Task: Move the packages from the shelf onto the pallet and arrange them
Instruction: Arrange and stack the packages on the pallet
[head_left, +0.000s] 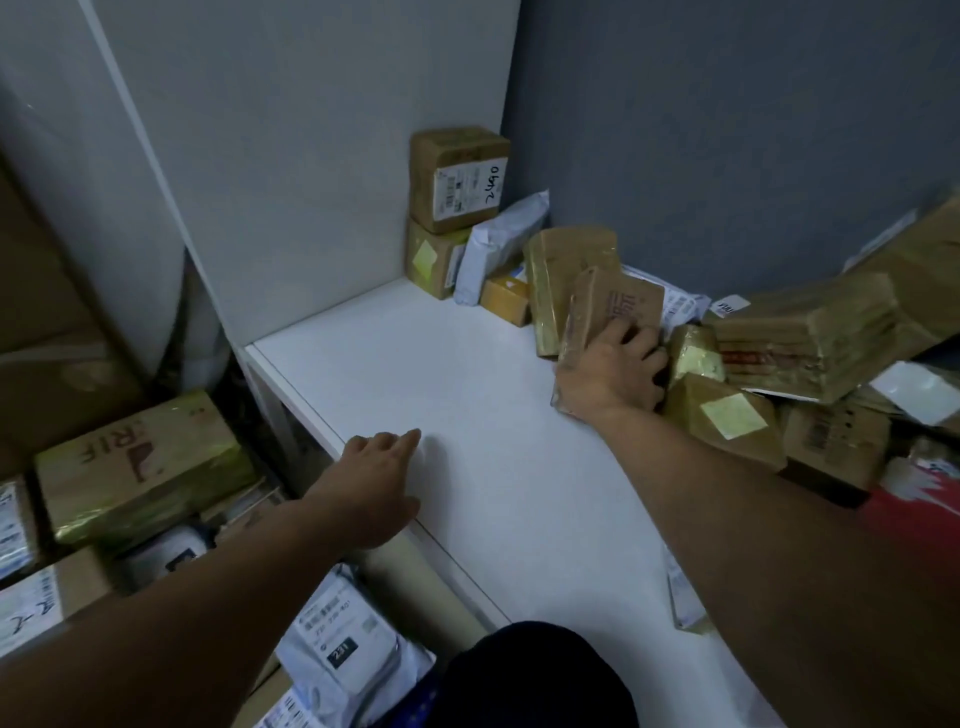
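Several packages at the shelf's right end are cut off. There the right hand grips a taped brown package, its fingers' tips hidden; the left hand lies open, near. A far box reads "2490".

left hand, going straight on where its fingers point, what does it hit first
Bare shelf first, then probably the upright taped package beside the printed package the right hand grips; depth unclear.

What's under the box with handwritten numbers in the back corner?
A second brown box with a yellow sticker sits under the numbered box. A white bag leaning beside it covers its right side, so I cannot see that part.
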